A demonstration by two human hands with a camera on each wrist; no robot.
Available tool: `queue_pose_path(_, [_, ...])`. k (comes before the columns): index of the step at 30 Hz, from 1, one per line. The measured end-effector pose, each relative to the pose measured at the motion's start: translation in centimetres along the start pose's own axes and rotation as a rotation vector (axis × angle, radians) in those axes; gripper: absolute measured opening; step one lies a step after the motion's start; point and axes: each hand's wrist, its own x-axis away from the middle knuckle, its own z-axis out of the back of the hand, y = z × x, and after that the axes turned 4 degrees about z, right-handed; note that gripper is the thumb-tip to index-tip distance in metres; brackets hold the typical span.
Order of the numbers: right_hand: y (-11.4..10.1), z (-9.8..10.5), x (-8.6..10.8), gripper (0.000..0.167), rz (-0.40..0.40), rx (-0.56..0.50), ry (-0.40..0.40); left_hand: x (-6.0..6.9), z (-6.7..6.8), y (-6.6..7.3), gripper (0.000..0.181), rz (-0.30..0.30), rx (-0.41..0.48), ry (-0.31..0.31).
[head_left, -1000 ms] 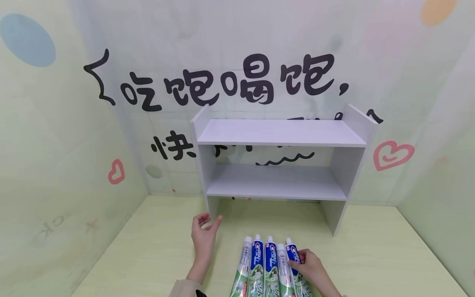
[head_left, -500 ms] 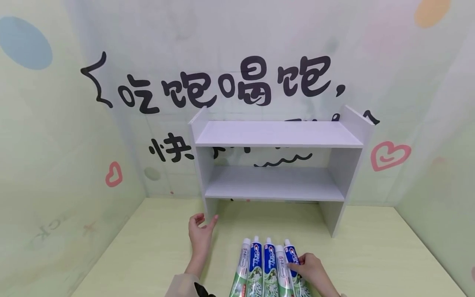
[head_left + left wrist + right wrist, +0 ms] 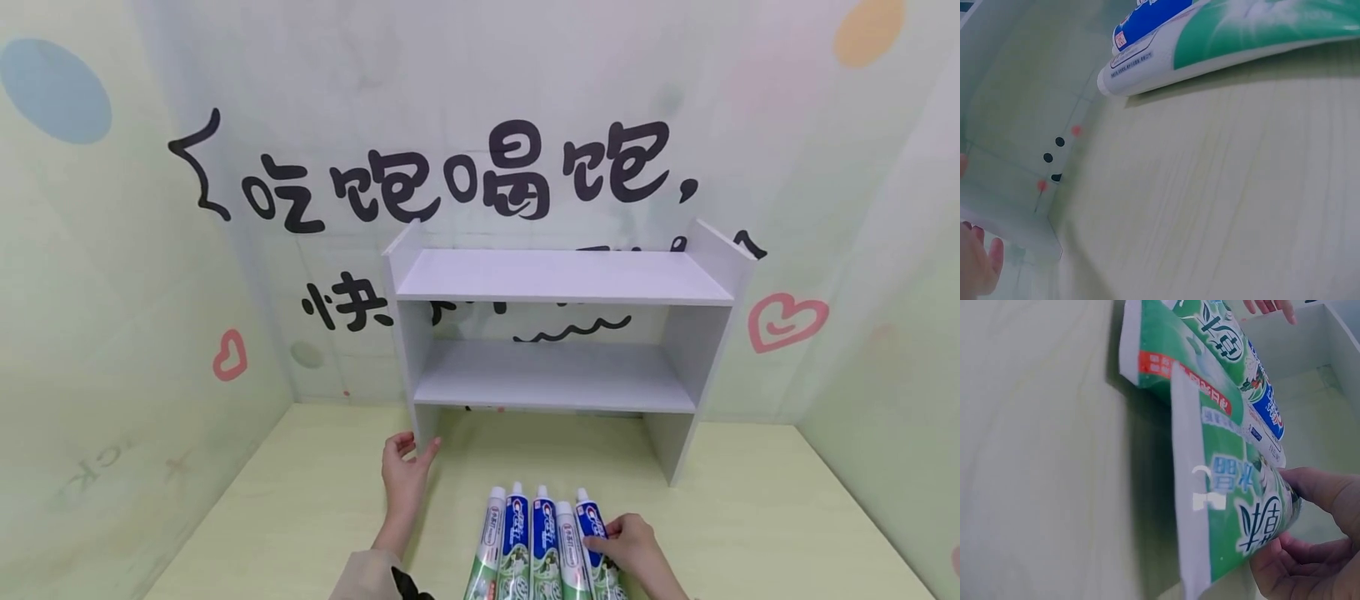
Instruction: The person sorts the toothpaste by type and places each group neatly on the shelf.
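Toothpaste tube [image 3: 592, 520] of blue and green plastic, white-capped, at the bottom of the head view, right of centre, pinched between thumb and fingers of the right hand [image 3: 639, 550]. At bottom centre, just beside, four more blue-green or white-green tubes [image 3: 515, 542] on the pale yellow-green surface [image 3: 780, 517]. Lower frame, left of centre: relaxed left hand [image 3: 405, 483], thumb apart from bent fingers, beside the white two-tier shelf [image 3: 555, 375]; contact unclear.

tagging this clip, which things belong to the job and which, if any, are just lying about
Likely in the job:
right hand, pinching the rightmost toothpaste tube
other four tubes, lined up beside it
white shelf; the left hand is at its left side

Just setting, nothing loose:
pale table under the tubes
printed wall behind the shelf
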Motion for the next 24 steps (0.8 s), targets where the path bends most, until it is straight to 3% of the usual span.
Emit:
queue_pose_path(8, [-0.3,0.9,-0.2,0.03,-0.008,-0.043,-0.016,-0.8,-0.2,0.1,0.042,-0.041,-0.031,0.019])
queue_pose_path(18, [-3.0,2.6,0.3,0.033,0.023,-0.133,-0.001,-1.9,0.0,-1.0,0.025,-0.087,-0.019,0.056])
queue_pose_path(24, [-4.7,3.7,0.5,0.032,0.039,-0.134,0.035,-2.1,-0.1,-1.2,0.018,-0.125,-0.047,0.073])
